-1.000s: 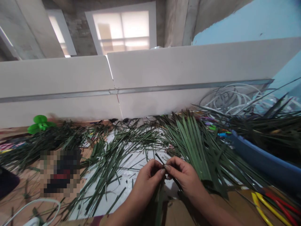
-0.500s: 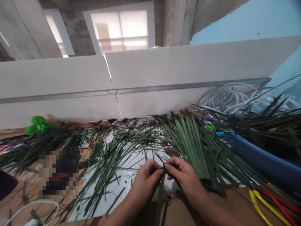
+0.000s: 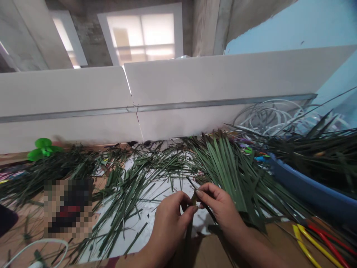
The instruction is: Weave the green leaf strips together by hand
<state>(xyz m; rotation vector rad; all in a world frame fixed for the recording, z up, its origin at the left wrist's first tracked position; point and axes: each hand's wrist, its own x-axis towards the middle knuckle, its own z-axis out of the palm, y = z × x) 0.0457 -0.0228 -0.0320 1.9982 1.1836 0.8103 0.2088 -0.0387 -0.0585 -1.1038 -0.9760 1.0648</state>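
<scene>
My left hand (image 3: 170, 223) and my right hand (image 3: 217, 204) meet low in the middle of the view, fingertips almost touching. Between them, both pinch a narrow palm leaf strip (image 3: 193, 199) with a thin dark rib (image 3: 202, 201) running through it. A longer green strip (image 3: 189, 242) hangs below my left hand. Just beyond my right hand lies a broad fan of long green palm leaflets (image 3: 225, 175). Loose cut strips (image 3: 125, 193) are scattered to the left, over a white sheet (image 3: 134, 230).
A blue tub (image 3: 306, 193) full of dark leaves stands at right, with coiled white strips (image 3: 270, 115) behind it. Yellow-and-red handled pliers (image 3: 312, 242) lie at lower right. A green plastic object (image 3: 43, 149) sits at far left, by a pale partition wall (image 3: 83, 93). A pixelated patch (image 3: 68, 208) hides something.
My hands have shifted slightly, the right rising and the left dropping a little. A yellowish piece of leaf now shows between my fingertips. The view has drifted slightly.
</scene>
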